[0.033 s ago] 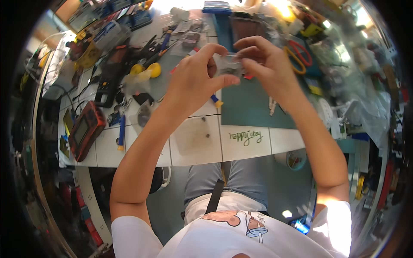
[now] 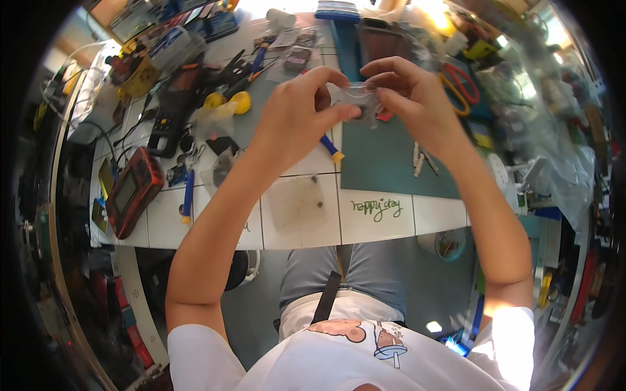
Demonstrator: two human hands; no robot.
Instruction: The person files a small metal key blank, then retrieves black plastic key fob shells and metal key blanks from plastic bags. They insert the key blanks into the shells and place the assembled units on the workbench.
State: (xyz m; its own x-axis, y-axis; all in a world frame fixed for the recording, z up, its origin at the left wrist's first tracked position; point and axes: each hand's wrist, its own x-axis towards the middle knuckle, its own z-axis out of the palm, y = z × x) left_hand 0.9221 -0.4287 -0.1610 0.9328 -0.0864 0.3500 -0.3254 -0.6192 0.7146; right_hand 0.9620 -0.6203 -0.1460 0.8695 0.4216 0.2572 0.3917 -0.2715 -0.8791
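Note:
A small clear plastic bag [image 2: 359, 96] with something dark inside is held up between my two hands, above the far part of the table. My left hand [image 2: 301, 107] grips its left side, the thumb pressed against the dark contents and the index finger at the top edge. My right hand [image 2: 412, 98] pinches the upper right side between thumb and fingers. What the dark contents are is too small to tell. Below the hands lies a green cutting mat [image 2: 385, 156], and a blue-and-yellow tool handle [image 2: 332, 148] rests at its left edge.
On the left lie an orange-framed handheld meter [image 2: 135, 192], a blue-handled tool [image 2: 188, 195] and yellow round pieces [image 2: 240, 102]. Red-handled scissors [image 2: 464, 83] stand at the right, near slim metal tools [image 2: 418, 159] on the mat. Plastic bags [image 2: 561, 169] crowd the right edge.
The view has shifted slightly, so the table things sit a little farther right. Both hands keep hold of the bag; the left thumb now lies over its dark contents.

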